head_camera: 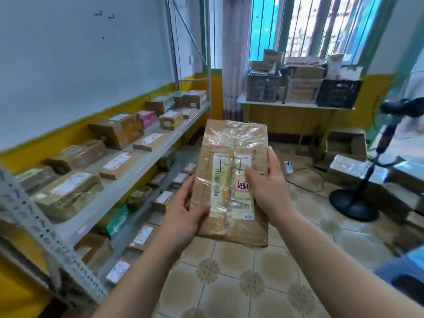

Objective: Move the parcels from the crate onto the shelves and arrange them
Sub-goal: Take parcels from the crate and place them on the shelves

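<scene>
Writing first: the only bit I can actually read is a small red-bordered sticker (242, 186) that says 超期 in black; it sits on the right side of a long white shipping label (226, 187) with barcodes along its left edge and near end, and the rest of the print is too blurry to make out; the label runs lengthwise down the front of the parcel (234, 138), a flat brown cardboard box wrapped in shiny clear tape.

The parcel is held up in mid-air over the tiled floor (241, 271), just right of the shelves (137, 171) and not touching them; its far end tips away from the camera. The left hand (183, 216) grips the near left corner, thumb lying across the front, fingers (187, 189) curled round the left edge; the right hand (269, 184) holds the right edge higher up, thumb pressed on the front beside the sticker, its fingers wrapped round the side; both bare forearms reach in from the bottom of the view.

The shelves are loaded with other taped boxes (68, 193), most with white labels I can't read; dark crates (263, 87) stuffed with more boxes sit on the surface (296, 103) under the window (321, 26); a black standing fan (354, 203) is off to the right.
</scene>
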`<action>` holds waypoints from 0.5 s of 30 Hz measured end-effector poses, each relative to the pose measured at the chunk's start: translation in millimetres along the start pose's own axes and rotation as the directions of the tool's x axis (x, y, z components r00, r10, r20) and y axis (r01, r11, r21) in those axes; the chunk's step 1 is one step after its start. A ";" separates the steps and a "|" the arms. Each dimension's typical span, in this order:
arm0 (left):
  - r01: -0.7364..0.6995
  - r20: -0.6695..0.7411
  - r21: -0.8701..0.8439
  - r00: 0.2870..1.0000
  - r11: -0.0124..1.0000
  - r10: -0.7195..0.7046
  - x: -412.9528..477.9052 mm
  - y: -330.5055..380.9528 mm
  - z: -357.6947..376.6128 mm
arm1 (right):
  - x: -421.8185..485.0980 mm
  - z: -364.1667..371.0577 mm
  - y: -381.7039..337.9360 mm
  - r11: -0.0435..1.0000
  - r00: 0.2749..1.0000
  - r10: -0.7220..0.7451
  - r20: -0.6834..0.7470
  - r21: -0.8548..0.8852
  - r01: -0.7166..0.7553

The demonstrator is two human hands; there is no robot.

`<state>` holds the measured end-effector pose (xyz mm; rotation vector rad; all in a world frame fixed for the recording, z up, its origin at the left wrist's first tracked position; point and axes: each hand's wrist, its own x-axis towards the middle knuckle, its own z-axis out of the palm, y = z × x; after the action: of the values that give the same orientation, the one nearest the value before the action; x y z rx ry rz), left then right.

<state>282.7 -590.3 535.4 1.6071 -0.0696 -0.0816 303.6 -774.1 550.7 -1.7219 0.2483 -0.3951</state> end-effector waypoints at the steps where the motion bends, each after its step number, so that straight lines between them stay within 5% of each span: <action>1: 0.005 -0.001 0.002 1.000 1.000 -0.005 13.6 -1.8 5.1 | 14.3 -1.1 4.0 1.000 1.000 0.007 0.008 -0.008 -0.007; 15: 0.054 -0.035 -0.027 0.998 0.998 -0.055 299.7 -20.9 26.8 | 296.1 74.0 47.3 0.995 0.996 0.066 0.067 -0.082 -0.060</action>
<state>578.4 -644.8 510.6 1.5846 0.0031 -0.0958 606.9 -828.2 529.4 -1.7977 0.2702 -0.2815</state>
